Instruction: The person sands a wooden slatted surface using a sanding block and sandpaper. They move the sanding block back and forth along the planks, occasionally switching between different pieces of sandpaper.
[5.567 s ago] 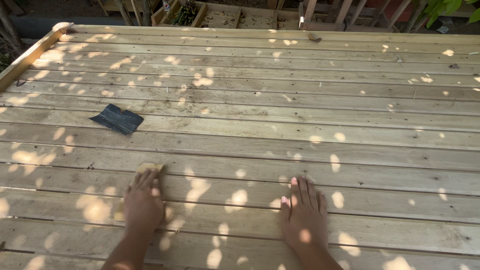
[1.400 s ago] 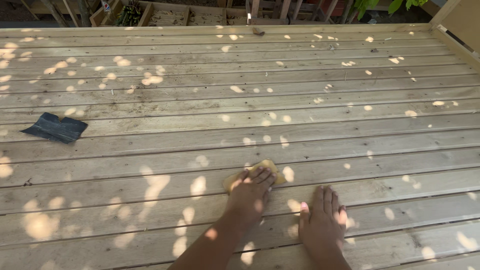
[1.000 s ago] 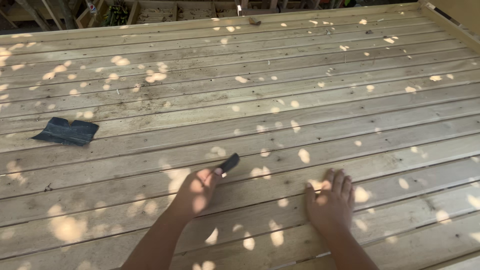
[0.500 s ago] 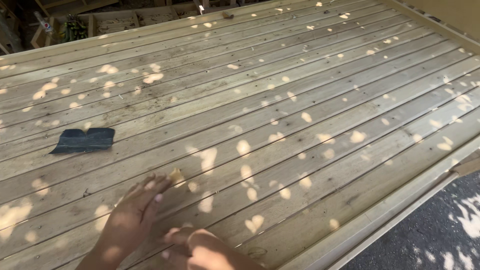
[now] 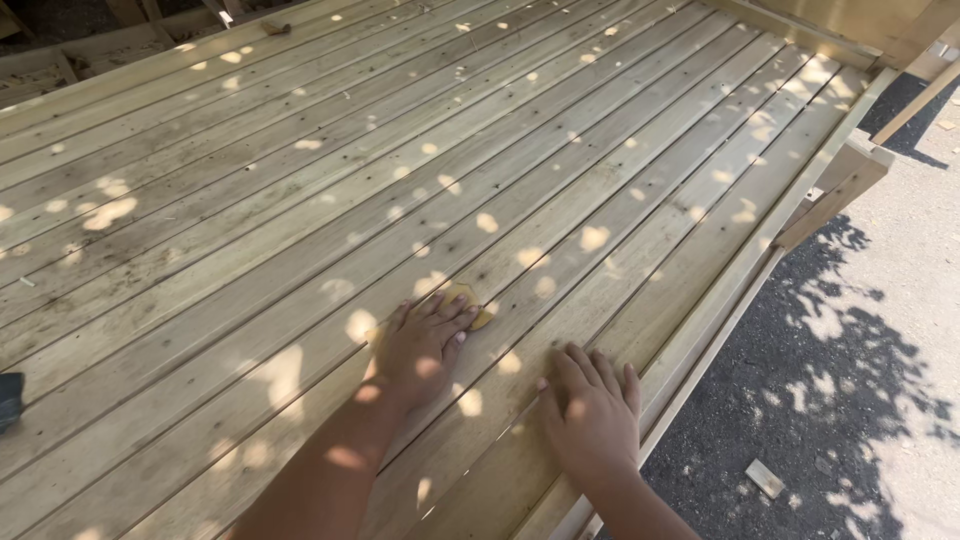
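Left hand (image 5: pixel 420 345): flat, palm down, fingers spread over a small tan sanding pad (image 5: pixel 470 305), pressing it onto the boards rather than clenching it
Sanding pad: under the left fingertips, only its far edge and right corner showing, lying across a seam between two boards
Right hand (image 5: pixel 592 415): released, grasping nothing, palm flat on the wood, fingers together and pointing up-left, just right of the left hand and apart from it
Deck (image 5: pixel 480 160): pale wooden boards running diagonally, dappled with sun spots, screw heads in rows
Deck edge (image 5: pixel 720 300): narrow trim strip close beside the right hand, along the right side
Ground (image 5: pixel 850 380): dark asphalt in leaf shadow beyond the edge, a small wood offcut (image 5: pixel 765 478) lying on it
Dark object (image 5: pixel 8 400): at the far left border, mostly cut off, kind not clear
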Demonstrator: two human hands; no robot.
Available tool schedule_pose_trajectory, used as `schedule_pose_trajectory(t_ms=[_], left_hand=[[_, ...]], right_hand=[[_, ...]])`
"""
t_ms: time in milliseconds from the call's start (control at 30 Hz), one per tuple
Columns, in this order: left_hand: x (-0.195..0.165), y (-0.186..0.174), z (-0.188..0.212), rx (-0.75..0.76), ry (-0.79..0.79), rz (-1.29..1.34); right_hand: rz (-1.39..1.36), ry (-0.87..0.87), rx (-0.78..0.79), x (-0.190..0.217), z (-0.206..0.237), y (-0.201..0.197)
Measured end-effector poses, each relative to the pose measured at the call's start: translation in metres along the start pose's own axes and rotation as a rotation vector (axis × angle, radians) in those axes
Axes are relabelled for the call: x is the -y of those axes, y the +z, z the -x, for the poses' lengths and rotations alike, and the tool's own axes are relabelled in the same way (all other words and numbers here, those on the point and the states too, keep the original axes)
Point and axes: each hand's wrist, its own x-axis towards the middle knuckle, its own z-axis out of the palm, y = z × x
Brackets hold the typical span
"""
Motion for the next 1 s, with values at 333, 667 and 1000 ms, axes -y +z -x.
schedule_pose_trajectory(t_ms=[333,667,1000], left_hand=[[-0.042,0.011,-0.093,-0.15,0.09,-0.029],[0.037,-0.015,0.092,-0.049,0.045,0.016],[0.14,0.001,0.263,-0.267,0.073,-0.072]], right_hand=[[0.018,-0.058,-0.072,-0.002,-0.002,0.002],[0.115,0.266,-0.078,0.015,0.036,0.022],[0.157,0.277,-0.046,0.051,0.066,0.025]])
